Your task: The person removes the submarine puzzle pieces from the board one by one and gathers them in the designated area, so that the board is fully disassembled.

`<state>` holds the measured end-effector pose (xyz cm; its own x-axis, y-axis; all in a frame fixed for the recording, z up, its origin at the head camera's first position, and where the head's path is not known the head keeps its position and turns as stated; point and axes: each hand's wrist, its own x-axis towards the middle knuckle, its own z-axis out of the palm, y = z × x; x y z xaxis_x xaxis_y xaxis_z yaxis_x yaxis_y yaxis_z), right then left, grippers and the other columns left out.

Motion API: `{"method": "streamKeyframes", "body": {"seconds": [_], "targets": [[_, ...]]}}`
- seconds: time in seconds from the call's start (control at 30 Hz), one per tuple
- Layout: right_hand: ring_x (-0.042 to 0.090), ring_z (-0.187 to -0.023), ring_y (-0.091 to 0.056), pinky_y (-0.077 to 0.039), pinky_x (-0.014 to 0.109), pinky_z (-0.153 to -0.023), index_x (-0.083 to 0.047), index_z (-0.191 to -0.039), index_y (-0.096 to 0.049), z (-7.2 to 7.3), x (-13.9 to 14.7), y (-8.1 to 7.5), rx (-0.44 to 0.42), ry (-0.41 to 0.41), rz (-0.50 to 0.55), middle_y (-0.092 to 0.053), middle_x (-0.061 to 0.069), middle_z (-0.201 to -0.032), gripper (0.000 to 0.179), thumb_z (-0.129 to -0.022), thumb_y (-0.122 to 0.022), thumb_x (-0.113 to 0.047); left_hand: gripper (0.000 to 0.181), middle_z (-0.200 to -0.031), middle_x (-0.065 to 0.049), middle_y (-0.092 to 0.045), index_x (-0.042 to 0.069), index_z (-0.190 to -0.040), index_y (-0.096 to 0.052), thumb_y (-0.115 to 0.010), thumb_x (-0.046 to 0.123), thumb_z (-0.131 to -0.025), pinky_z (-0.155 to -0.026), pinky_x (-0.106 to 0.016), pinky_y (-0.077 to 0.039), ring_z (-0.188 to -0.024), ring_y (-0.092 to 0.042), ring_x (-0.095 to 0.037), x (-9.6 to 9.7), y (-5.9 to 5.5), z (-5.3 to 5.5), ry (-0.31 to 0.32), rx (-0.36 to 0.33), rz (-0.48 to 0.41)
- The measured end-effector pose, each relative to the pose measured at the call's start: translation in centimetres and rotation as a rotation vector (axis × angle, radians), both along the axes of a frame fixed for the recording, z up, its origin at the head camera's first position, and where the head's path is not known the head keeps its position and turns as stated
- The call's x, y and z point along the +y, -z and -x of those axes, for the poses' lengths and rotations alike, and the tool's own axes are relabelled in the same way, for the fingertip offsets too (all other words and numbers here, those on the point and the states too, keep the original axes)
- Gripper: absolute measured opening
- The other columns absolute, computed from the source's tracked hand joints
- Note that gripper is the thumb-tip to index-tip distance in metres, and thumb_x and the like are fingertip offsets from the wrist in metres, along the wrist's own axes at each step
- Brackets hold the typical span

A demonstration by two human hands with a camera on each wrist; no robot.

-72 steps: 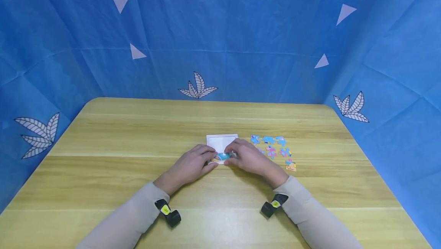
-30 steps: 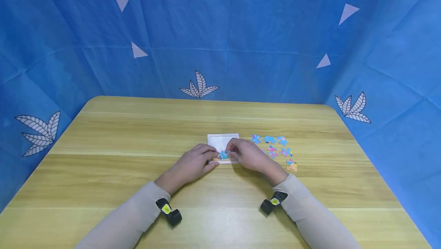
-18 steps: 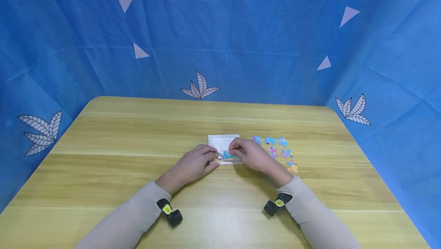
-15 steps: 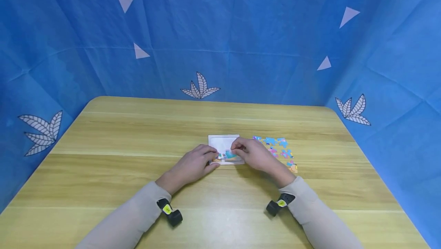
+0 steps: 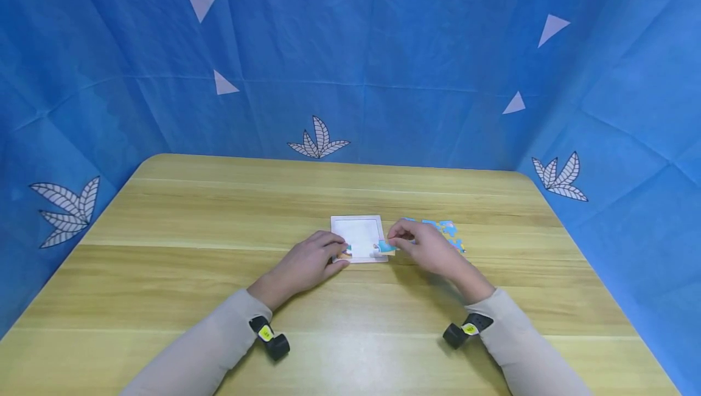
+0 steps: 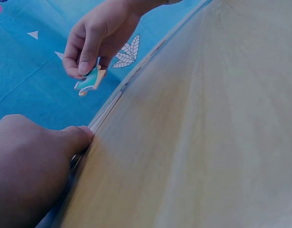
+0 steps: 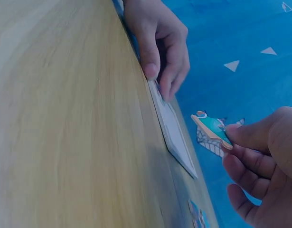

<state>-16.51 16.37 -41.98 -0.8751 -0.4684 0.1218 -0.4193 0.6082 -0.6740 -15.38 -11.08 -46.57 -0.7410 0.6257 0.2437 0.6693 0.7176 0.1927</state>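
A white puzzle tray (image 5: 356, 232) lies flat on the table, with a corner piece (image 5: 346, 254) in its lower left corner. My left hand (image 5: 303, 262) holds the tray there, thumb at the near edge and fingertips over the piece, partly hiding it. Above and just beyond the tray's right side, my right hand (image 5: 424, 247) pinches a teal and tan jigsaw piece (image 5: 385, 246) between thumb and fingers. The right wrist view shows this piece (image 7: 213, 128) tilted and apart from the tray. The tray's upper part shows bare white inside a thin outline.
Several loose jigsaw pieces (image 5: 449, 229) lie right of the tray, partly hidden behind the right hand and forearm. The wooden table (image 5: 219, 201) has a blue printed cloth (image 5: 350, 49) hanging behind it and at both sides.
My right hand first works on the teal piece inside the tray beside the corner piece. It then lifts the piece out and moves right with it. The left hand stays in place.
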Motion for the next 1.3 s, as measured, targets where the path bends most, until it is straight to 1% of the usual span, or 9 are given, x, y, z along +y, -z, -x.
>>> {"method": "streamKeyframes", "body": {"seconds": [0.2,0.33,0.47,0.6,0.77,0.97,1.1,1.17,1.3], "targets": [[0.016,-0.082,-0.059,-0.050,0.035,-0.075,-0.013,-0.096,-0.066,-0.2,1.5,0.1,-0.036,0.034,0.003,-0.065,-0.006,-0.086,0.006,-0.095,-0.066,-0.020,0.042,-0.127,-0.005,-0.060,0.008,-0.125,-0.067,-0.058,0.039,-0.099,-0.104,-0.035,-0.043,-0.122,-0.052,-0.020,0.0,0.0,0.0,-0.003,0.002,0.006],[0.019,-0.083,-0.060,-0.050,0.036,-0.075,-0.015,-0.098,-0.067,-0.2,2.8,0.2,-0.063,0.040,0.009,-0.066,-0.005,-0.088,0.004,-0.096,-0.065,-0.017,0.041,-0.128,-0.005,-0.060,0.008,-0.125,-0.067,-0.057,0.039,-0.099,-0.105,-0.035,-0.043,-0.122,-0.052,-0.020,0.0,0.1,0.0,-0.001,0.005,0.005],[0.019,-0.081,-0.059,-0.050,0.034,-0.074,-0.014,-0.097,-0.067,-0.1,4.2,0.4,-0.052,0.042,0.000,-0.066,-0.004,-0.087,0.005,-0.096,-0.065,-0.019,0.042,-0.128,-0.005,-0.059,0.009,-0.126,-0.066,-0.057,0.040,-0.099,-0.105,-0.034,-0.042,-0.123,-0.052,-0.020,-0.1,0.2,0.1,-0.002,0.001,0.011],[0.017,-0.080,-0.057,-0.049,0.033,-0.072,-0.014,-0.097,-0.067,-0.2,5.4,0.5,-0.058,0.064,-0.021,-0.065,-0.004,-0.086,0.005,-0.096,-0.065,-0.019,0.042,-0.128,-0.005,-0.059,0.009,-0.126,-0.066,-0.057,0.040,-0.099,-0.105,-0.035,-0.042,-0.123,-0.052,-0.020,-0.1,0.1,0.1,-0.002,-0.002,0.011],[0.016,-0.084,-0.059,-0.052,0.035,-0.077,-0.013,-0.096,-0.067,-0.3,6.3,0.6,-0.057,0.079,-0.037,-0.064,-0.003,-0.088,0.003,-0.096,-0.064,-0.014,0.042,-0.128,-0.005,-0.059,0.009,-0.125,-0.066,-0.057,0.040,-0.099,-0.105,-0.034,-0.043,-0.122,-0.052,-0.020,-0.1,0.2,0.1,-0.001,0.002,0.004],[0.016,-0.084,-0.059,-0.053,0.032,-0.078,-0.009,-0.093,-0.067,-0.3,7.3,0.8,-0.060,0.072,-0.044,-0.064,-0.002,-0.087,0.008,-0.096,-0.064,-0.015,0.041,-0.128,-0.004,-0.059,0.009,-0.125,-0.067,-0.057,0.040,-0.099,-0.104,-0.034,-0.043,-0.122,-0.052,-0.020,-0.1,0.3,0.2,0.001,0.009,0.002],[0.015,-0.082,-0.060,-0.052,0.030,-0.075,-0.009,-0.093,-0.067,-0.1,7.7,0.9,-0.066,0.051,-0.053,-0.065,-0.002,-0.086,0.007,-0.096,-0.064,-0.015,0.043,-0.129,-0.004,-0.059,0.009,-0.126,-0.066,-0.057,0.041,-0.099,-0.105,-0.035,-0.043,-0.122,-0.052,-0.020,0.0,0.2,0.2,-0.008,0.002,0.006],[0.015,-0.080,-0.059,-0.051,0.028,-0.071,-0.009,-0.093,-0.067,0.0,7.8,0.9,-0.080,0.043,-0.059,-0.065,-0.003,-0.086,0.007,-0.096,-0.065,-0.016,0.043,-0.129,-0.004,-0.059,0.009,-0.126,-0.066,-0.057,0.041,-0.099,-0.105,-0.035,-0.042,-0.123,-0.052,-0.020,0.0,0.1,0.2,-0.012,0.000,0.007],[0.018,-0.074,-0.056,-0.049,0.026,-0.063,-0.009,-0.093,-0.066,0.0,8.1,0.9,-0.134,0.043,-0.069,-0.064,-0.002,-0.084,0.009,-0.096,-0.065,-0.018,0.042,-0.128,-0.005,-0.059,0.009,-0.125,-0.067,-0.058,0.040,-0.098,-0.104,-0.035,-0.043,-0.122,-0.052,-0.021,0.0,0.1,0.1,0.001,0.005,-0.002]]}}
